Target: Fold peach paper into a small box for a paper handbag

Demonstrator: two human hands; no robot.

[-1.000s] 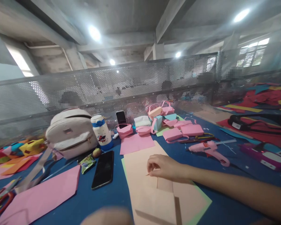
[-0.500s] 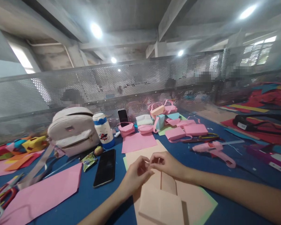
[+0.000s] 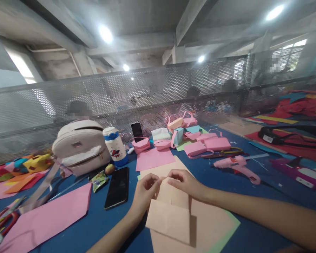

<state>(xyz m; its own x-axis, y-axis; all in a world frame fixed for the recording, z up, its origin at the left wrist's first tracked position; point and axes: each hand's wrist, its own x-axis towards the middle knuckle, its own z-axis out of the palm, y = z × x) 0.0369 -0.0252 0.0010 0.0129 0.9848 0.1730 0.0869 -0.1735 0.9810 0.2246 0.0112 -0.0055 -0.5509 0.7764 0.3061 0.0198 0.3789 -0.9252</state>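
Note:
A folded peach paper piece (image 3: 169, 221), with a wide flap at its near end, lies over flat peach sheets (image 3: 208, 225) that have a green sheet (image 3: 230, 232) under them. My left hand (image 3: 146, 193) pinches the far left edge of the folded paper, thumb and fingertips together. At the far right edge, my right hand (image 3: 184, 183) grips the same paper between thumb and curled fingers. The two hands sit close, a small gap between their fingertips. Just beyond them is a pink sheet (image 3: 155, 160).
Left of the hands lie a black phone (image 3: 117, 188), a snack packet (image 3: 99, 181) and a pink sheet (image 3: 50, 219). A backpack (image 3: 79, 147) and bottle (image 3: 116, 147) stand behind. To the right are a pink glue gun (image 3: 238, 167), scissors (image 3: 228, 153) and small pink paper bags (image 3: 196, 149).
The folded paper has shifted left and its near flap has turned slightly. My hands have moved a little apart, the left one leftward along the paper's far edge.

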